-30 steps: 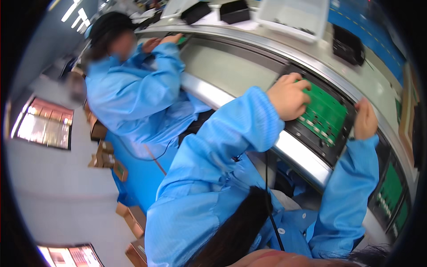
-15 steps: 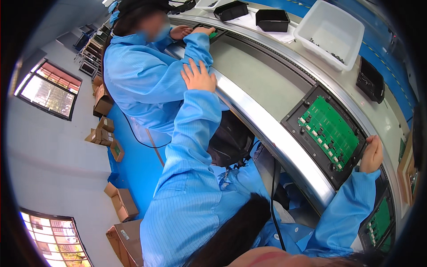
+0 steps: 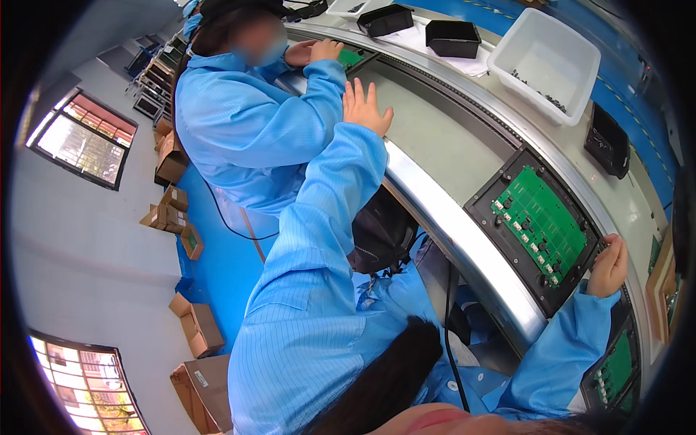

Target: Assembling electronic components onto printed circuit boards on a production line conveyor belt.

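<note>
My left hand (image 3: 366, 110), its fingers spread, reaches forward over the near metal rail (image 3: 428, 196) of the conveyor line, close to a co-worker's blue sleeve. It holds nothing. On the right, my right hand (image 3: 607, 270) is at the corner of a black carrier frame (image 3: 484, 210), fingers bent and pressed together. What lies between those fingers, if anything, is hidden. Set in the carrier is a green circuit board (image 3: 547, 217) with a row of small white connectors and several round black parts along its near side.
The co-worker (image 3: 250, 134) at the far left has both hands at another carrier with a green board (image 3: 351, 58). Beyond the line stand a white bin (image 3: 500, 61) with small black parts and several black trays (image 3: 453, 40). Another board (image 3: 618, 362) sits at lower right.
My left hand has moved right, off the co-worker's sleeve and over the rail. My right hand stays by the carrier's corner. The view has shifted slightly.
</note>
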Motion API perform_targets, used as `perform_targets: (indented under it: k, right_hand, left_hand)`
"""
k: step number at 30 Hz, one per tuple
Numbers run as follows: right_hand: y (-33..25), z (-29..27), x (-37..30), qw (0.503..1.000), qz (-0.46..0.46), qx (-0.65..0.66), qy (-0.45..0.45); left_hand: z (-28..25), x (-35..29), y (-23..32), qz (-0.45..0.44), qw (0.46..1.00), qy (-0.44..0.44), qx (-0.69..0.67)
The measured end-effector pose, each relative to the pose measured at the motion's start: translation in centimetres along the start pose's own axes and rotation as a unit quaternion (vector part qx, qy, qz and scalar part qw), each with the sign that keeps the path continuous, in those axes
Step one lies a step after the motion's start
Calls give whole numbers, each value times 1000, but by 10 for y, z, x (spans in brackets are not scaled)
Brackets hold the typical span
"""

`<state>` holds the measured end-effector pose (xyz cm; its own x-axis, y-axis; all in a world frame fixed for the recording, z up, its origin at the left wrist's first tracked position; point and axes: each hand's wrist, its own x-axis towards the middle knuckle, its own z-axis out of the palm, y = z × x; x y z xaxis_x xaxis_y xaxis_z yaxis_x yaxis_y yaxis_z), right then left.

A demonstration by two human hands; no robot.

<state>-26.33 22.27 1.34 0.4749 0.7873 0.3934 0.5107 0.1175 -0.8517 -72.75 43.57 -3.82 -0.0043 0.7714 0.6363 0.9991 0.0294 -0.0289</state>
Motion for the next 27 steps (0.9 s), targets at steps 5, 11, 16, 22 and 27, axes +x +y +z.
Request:
perform_targets:
  k: [5,11,16,22,27]
  right_hand:
    - [-3,0,-7,989,-127,-70,4]
    - [-53,-10,13,995,-68,-51,47]
    - [-73,-9,108,986,-85,-141,20]
    - [56,36,243,961,5,-225,-163]
    - [158,50,308,900,-111,-398,-140]
  left_hand:
    - [3,12,10,-36,978,-183,-89]
    - [6,20,-12,2,972,-215,-97]
    - [-3,16,-10,-11,980,-183,-83]
    - [4,10,-8,-23,982,-125,-137]
    - [-5,14,12,-68,972,-126,-186]
